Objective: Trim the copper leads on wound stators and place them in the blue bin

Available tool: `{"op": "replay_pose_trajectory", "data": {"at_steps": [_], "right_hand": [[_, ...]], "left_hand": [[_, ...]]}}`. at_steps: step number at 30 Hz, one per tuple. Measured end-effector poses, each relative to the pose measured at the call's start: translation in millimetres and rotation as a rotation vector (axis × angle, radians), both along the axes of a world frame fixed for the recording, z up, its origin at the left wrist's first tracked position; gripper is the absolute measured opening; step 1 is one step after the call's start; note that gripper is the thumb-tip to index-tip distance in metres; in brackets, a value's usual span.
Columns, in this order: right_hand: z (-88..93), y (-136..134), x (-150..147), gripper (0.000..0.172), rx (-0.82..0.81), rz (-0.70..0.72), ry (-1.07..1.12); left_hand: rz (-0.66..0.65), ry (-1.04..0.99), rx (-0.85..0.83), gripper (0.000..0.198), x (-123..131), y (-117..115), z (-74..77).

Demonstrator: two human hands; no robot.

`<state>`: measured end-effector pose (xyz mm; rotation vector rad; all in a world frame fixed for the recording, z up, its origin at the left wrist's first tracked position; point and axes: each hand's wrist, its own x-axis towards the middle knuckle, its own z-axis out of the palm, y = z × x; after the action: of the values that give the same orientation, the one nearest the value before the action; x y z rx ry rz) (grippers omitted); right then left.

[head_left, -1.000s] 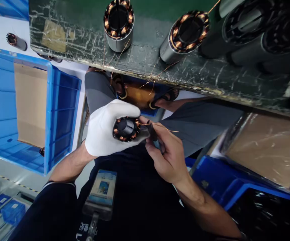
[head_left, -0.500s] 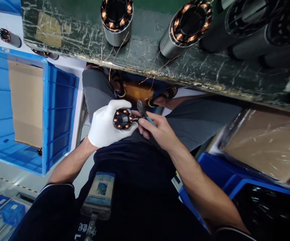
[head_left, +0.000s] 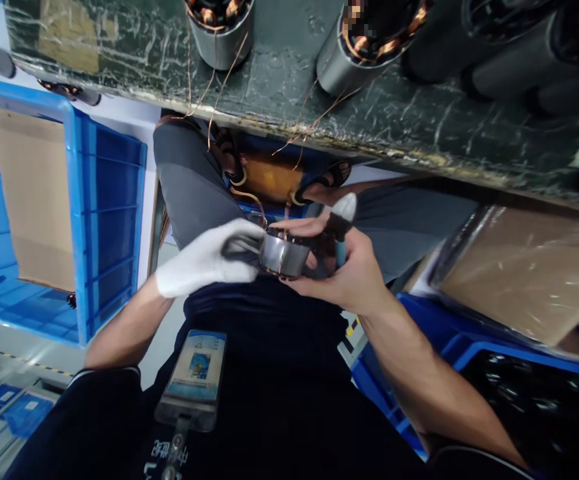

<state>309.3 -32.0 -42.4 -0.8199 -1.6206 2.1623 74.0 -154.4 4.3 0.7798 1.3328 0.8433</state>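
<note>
My left hand (head_left: 204,261), in a white glove, grips the left end of a small metal stator (head_left: 282,253) with copper windings, held over my lap. The stator lies on its side, its steel shell facing the camera. My bare right hand (head_left: 349,270) cups the stator from the right and underneath. The same hand also holds small cutters with blue handles (head_left: 340,230), their tips pointing up. A thin copper wire (head_left: 249,197) curls up from the stator.
A scratched dark green bench (head_left: 279,87) runs across the top with two wound stators (head_left: 219,27) (head_left: 354,50) and trailing copper wires. A blue crate (head_left: 104,220) lined with cardboard stands at left. A plastic-wrapped cardboard box (head_left: 529,280) sits at right. A badge (head_left: 194,370) hangs on my chest.
The stator has been turned from end-on to lying on its side. My right hand moved from its wire end to cupping it, the cutters swinging upright. Both hands shifted slightly right.
</note>
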Motion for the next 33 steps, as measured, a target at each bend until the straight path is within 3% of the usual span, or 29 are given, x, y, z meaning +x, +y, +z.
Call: {"op": "replay_pose_trajectory", "data": {"at_steps": [2, 4, 8, 11, 14, 20, 24, 29, 33], "right_hand": [[9.9, -2.2, -2.5, 0.053, 0.146, 0.030, 0.095], [23.8, 0.2, -2.1, 0.056, 0.308, 0.073, 0.103], [56.1, 19.6, 15.7, 0.058, 0.657, 0.206, -0.072], [72.5, 33.4, 33.2, 0.072, 0.825, 0.367, -0.160], [77.7, 38.3, 42.4, 0.077, 0.957, 0.457, -0.214], [78.2, 35.6, 47.6, 0.072, 1.098, 0.500, -0.232], [77.7, 33.7, 49.0, 0.070, 0.978, 0.493, -0.315], [68.0, 33.9, 43.4, 0.075, 0.964, 0.487, -0.307], [61.7, 30.7, 42.4, 0.081, 1.012, 0.470, -0.297]], "left_hand": [[-0.094, -0.347, -0.100, 0.051, 10.7, 9.5, -10.0], [-0.085, -0.462, -0.108, 0.048, 21.4, 19.7, -12.1], [0.021, -0.349, 0.025, 0.042, 27.7, 30.8, 1.1], [-0.012, -0.241, 0.083, 0.040, 23.9, 31.6, 7.9], [-0.070, -0.193, 0.090, 0.034, 23.8, 30.9, 7.0], [-0.104, -0.175, 0.044, 0.032, 29.7, 30.1, 2.3], [-0.058, -0.101, 0.050, 0.037, 32.8, 30.5, -2.7], [-0.055, 0.253, 0.102, 0.033, 41.7, 33.1, -2.0], [-0.153, 0.499, 0.093, 0.030, 47.8, 34.0, 4.5]]}}
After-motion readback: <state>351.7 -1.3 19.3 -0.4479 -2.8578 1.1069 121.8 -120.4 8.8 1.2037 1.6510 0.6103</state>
